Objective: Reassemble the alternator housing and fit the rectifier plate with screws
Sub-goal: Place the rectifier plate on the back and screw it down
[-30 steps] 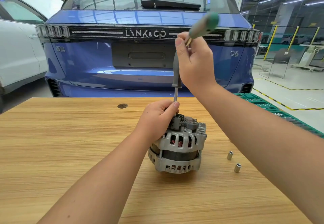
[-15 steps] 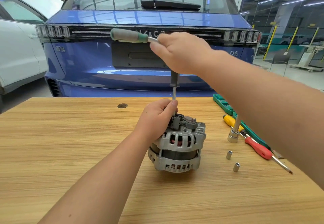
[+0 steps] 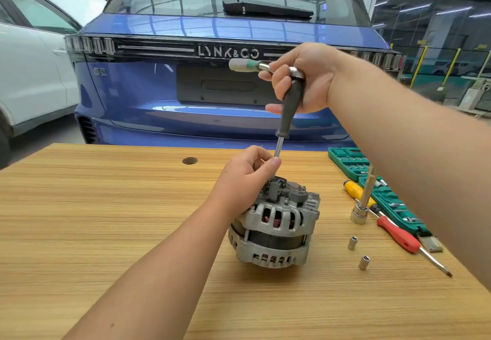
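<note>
Your right hand [image 3: 305, 79] is curling its fingers around the top of the dark grey-handled driver [image 3: 289, 108], where a ratchet with a green-and-grey grip [image 3: 243, 64] is sticking out to the left. Your left hand [image 3: 247, 177] is pinching the driver's bright metal shaft [image 3: 278, 147] between thumb and fingertips, just above the dark plastic rectifier plate [image 3: 287, 192]. The ribbed silver alternator housing [image 3: 273, 229] is sitting upright on the light wooden surface [image 3: 106, 220], with your left hand resting against its top. Two small steel sockets [image 3: 357, 252] are lying just to its right, near a red-handled screwdriver [image 3: 398, 234].
</note>
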Demonstrator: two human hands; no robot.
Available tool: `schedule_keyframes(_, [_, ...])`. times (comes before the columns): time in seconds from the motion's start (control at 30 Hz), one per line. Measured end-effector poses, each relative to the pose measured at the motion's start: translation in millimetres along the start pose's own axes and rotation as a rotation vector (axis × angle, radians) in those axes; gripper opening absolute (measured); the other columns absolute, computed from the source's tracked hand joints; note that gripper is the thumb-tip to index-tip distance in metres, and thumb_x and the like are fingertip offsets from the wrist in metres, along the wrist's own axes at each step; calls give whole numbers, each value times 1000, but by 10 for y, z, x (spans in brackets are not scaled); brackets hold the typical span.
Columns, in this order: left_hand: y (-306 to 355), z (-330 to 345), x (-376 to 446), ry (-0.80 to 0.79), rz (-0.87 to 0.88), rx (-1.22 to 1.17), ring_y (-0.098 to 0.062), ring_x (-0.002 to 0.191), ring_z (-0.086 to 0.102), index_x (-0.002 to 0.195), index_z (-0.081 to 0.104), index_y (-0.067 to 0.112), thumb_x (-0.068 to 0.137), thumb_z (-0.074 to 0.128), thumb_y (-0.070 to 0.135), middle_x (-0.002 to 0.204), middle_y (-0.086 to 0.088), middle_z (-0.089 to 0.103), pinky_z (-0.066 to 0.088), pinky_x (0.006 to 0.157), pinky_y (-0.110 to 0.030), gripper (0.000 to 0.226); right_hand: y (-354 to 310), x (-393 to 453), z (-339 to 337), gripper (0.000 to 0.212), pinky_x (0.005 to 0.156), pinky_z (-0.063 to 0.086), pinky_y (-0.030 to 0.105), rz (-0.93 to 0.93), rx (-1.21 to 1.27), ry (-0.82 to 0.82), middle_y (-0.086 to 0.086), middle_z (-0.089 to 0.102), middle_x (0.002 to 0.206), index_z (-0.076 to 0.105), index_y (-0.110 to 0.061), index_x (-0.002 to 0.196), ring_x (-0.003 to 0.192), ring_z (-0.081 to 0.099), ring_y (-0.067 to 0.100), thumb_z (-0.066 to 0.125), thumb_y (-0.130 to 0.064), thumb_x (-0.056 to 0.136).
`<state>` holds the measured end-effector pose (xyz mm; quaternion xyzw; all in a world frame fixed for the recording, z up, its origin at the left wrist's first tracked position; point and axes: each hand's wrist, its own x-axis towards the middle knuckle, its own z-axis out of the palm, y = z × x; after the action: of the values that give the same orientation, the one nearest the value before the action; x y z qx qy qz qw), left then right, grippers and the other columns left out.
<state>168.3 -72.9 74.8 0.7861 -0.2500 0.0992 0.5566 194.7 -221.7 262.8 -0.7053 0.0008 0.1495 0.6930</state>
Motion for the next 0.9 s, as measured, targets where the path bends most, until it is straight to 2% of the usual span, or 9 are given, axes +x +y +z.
schedule_keyframes(0.17, [15,1,-17,-2,26,67,3,65,50,79,61,35,101,52,45,67,23,57,40,65,-28,27,169,-1,34,25,73,46,31,-71,418,91,-7,53,67,61,-2,108,51,45,7,42,-15,100])
schedule_keyframes(0.27, [32,1,-22,7,41,96,4,65,50,73,58,36,104,50,42,65,23,56,36,63,-28,32,294,-37,34,9,86,47,29,-158,732,112,1,55,71,50,-10,102,58,52,15,53,-14,94])
schedule_keyframes(0.37, [45,5,-31,8,48,102,2,63,48,69,56,35,103,48,43,63,21,54,35,63,-29,36,424,-82,36,12,100,41,29,-222,805,26,1,54,68,51,-12,87,62,52,15,62,-16,92])
schedule_keyframes(0.47, [55,18,-40,28,41,99,-1,59,44,65,53,30,104,47,42,58,17,48,34,61,-30,41,486,-67,99,17,91,43,28,-303,772,38,0,58,65,55,-10,84,69,54,14,63,-19,95])
schedule_keyframes(0.57, [70,36,-39,64,32,132,-3,57,41,63,49,28,106,47,39,55,16,45,31,60,-30,44,575,20,178,13,72,46,30,-457,784,171,3,59,81,52,-16,93,72,56,16,63,-11,98])
schedule_keyframes(0.63, [88,48,-37,81,17,153,-3,56,41,63,49,26,106,47,38,54,16,45,30,59,-31,44,681,86,249,24,67,49,33,-633,637,295,2,64,91,51,-20,83,79,60,19,62,-5,97])
schedule_keyframes(0.73, [137,70,-60,111,-9,166,-4,53,38,61,44,26,106,46,39,51,15,41,28,57,-32,47,784,131,301,27,61,53,38,-923,174,569,-2,67,99,53,-19,78,75,61,17,61,0,95])
schedule_keyframes(0.83, [186,129,-120,173,-32,184,-7,52,38,60,42,24,107,45,42,49,12,40,25,54,-33,50,764,158,295,19,62,44,41,-1106,-230,651,3,56,78,52,-10,80,66,48,20,56,-2,97])
schedule_keyframes(0.9, [230,193,-179,236,-57,215,-10,54,41,62,48,19,107,42,45,52,8,45,29,54,-35,52,739,141,329,13,65,37,29,-1135,-458,632,-1,48,77,55,-13,89,65,42,14,53,-4,98])
